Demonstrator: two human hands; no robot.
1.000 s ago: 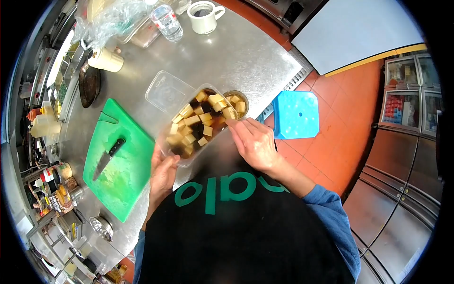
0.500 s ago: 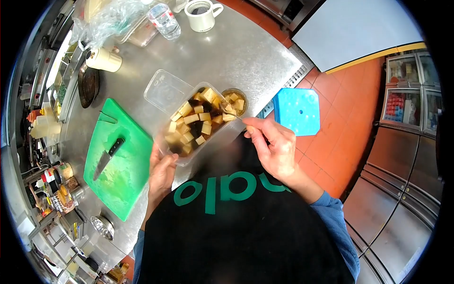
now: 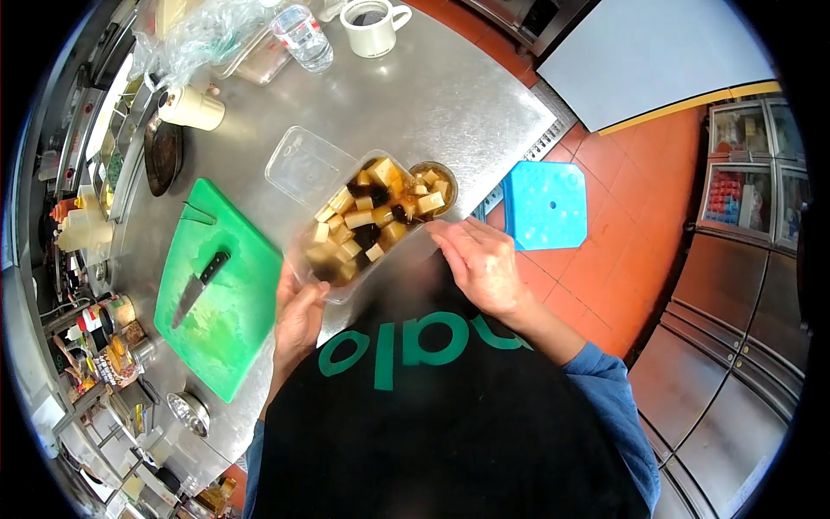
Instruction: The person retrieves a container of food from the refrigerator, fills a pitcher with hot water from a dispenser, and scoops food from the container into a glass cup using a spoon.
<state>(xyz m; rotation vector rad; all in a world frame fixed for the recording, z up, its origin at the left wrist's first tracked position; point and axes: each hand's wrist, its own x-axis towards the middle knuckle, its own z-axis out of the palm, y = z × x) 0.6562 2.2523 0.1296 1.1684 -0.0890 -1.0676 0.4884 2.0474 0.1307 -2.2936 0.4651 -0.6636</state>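
In my left hand [image 3: 299,310] is the near left end of a clear plastic container [image 3: 380,266], thumb over its rim and fingers at its side. Pale tofu-like cubes [image 3: 357,219] and dark pieces sit in brown liquid inside it. My right hand [image 3: 484,266] is pinched at the container's right edge around a thin metal spoon, mostly hidden now; its handle showed a moment ago. Against the container's far right corner stands a small round bowl [image 3: 453,182] with more cubes in liquid. A clear lid [image 3: 309,164] lies beyond the container.
To the left, a kitchen knife [image 3: 201,287] lies on a green cutting board [image 3: 233,333]. A white mug [image 3: 372,39], a glass of water [image 3: 304,41] and plastic bags [image 3: 194,43] stand at the back of the steel counter [image 3: 432,104]. A blue stool [image 3: 546,203] is on the right.
My right hand has moved slightly left and down, toward the container's edge, and the spoon handle has dropped from view. A cube now shows at the bowl's near edge. My left hand stays put.
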